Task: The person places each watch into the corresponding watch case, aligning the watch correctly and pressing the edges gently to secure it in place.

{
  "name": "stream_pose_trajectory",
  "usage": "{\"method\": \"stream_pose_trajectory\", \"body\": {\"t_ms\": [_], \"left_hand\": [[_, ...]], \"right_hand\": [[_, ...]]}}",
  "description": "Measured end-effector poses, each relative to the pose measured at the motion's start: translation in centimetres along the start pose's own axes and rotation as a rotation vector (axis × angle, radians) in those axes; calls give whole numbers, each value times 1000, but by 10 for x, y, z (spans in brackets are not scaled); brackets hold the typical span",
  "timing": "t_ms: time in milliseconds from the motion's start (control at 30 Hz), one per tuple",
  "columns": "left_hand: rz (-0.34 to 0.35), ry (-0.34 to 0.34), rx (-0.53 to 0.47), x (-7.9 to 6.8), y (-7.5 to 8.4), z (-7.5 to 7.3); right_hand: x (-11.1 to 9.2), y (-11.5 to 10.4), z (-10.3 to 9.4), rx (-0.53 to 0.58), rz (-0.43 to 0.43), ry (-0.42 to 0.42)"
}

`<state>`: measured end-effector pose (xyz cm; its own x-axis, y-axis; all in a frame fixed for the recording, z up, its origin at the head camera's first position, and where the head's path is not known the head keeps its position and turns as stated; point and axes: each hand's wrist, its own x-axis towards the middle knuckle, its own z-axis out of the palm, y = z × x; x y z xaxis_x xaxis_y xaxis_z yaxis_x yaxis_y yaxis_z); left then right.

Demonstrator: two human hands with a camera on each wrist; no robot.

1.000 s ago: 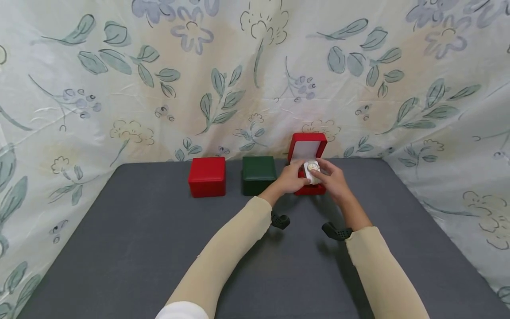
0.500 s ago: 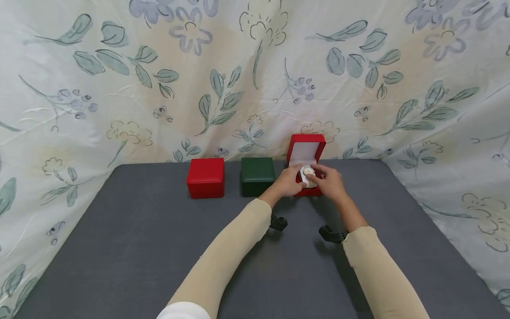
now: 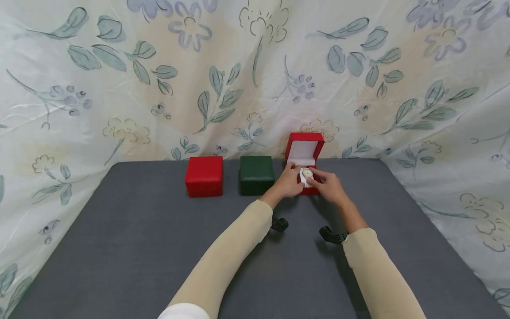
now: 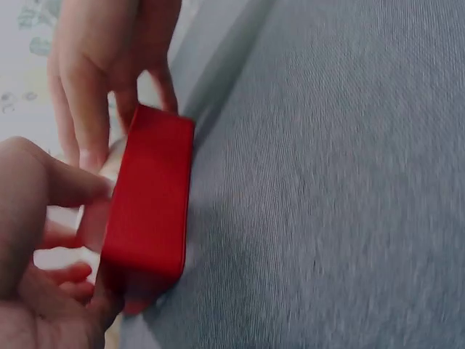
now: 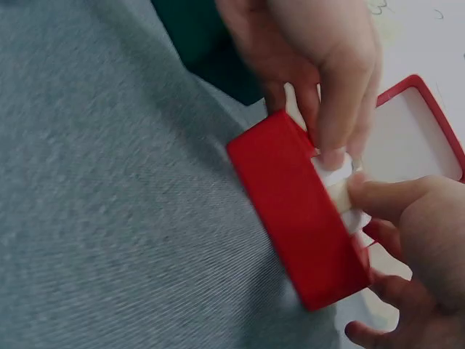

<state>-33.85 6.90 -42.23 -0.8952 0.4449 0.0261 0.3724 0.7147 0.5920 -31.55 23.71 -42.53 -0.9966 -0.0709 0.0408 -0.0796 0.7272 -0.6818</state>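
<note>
A wristwatch (image 3: 307, 173) with a round pale dial and light strap is wrapped round a white cushion, set in the open red watch box (image 3: 311, 191). The left hand (image 3: 287, 181) holds the cushion's left side, its thumb at the front and its other fingers by the box's left wall. From the other side the right hand (image 3: 330, 186) pinches the watch, thumb on the strap's lower part and index finger at the upper edge. In the right wrist view both thumbs meet close together above the box's red front wall (image 5: 305, 218). The cushion's lower part is hidden inside the box.
Left of the open box stand a closed green box (image 3: 256, 175) and a closed red box (image 3: 204, 176). The open lid (image 3: 301, 150) leans up near the floral curtain (image 3: 159, 79). A dark grey cloth (image 3: 139, 248) covers the table.
The watch and cushion have moved down and slightly left into the open box, both hands moving with them. The other boxes stay in place; the head view has shifted slightly.
</note>
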Motion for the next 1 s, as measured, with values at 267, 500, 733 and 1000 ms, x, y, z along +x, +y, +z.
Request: {"method": "stream_pose_trajectory", "body": {"t_ms": [267, 500, 733, 1000], "left_hand": [[-19, 3, 127, 5, 3, 6], [-70, 9, 232, 5, 6, 11], [-50, 66, 201, 3, 6, 7], [-124, 289, -267, -4, 26, -16]], "right_hand": [[4, -8, -3, -11, 10, -41], [13, -10, 4, -73, 34, -69], [12, -12, 7, -105, 31, -35], [-4, -15, 0, 161, 131, 104]]}}
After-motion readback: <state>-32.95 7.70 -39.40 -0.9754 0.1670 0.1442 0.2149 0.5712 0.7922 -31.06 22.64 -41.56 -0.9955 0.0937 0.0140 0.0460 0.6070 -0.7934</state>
